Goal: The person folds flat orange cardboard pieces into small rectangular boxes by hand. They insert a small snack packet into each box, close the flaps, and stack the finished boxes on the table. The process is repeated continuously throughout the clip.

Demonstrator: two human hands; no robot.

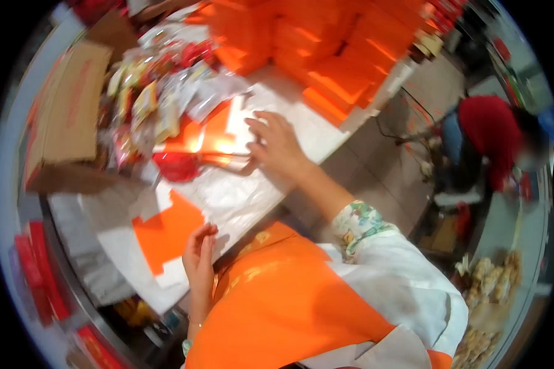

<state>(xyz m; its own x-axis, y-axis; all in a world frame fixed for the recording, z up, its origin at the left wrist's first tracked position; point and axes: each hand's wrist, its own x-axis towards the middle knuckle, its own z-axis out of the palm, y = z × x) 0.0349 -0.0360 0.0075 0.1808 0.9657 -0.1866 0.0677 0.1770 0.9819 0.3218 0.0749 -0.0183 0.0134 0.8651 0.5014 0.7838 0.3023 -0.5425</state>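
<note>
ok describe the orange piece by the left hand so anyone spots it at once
Start at the white table and find the person's left hand at its edge. Just left of it lies the orange piece, flat with a notched outline, unlike the orange boxes stacked farther off.

Uneven lighting is noted. Strong glare is recorded on the orange card [209, 129] beside the right hand [276, 144], where detail is washed out. Bright streaks are seen across the stacked orange boxes [335, 80]; small highlights are scattered over the clear wrappers [218, 92]. The floor [375, 161] is rendered dimmer. Fine detail is softened by blur. Straight edges are bent toward the rim; corners are blacked out.
</note>
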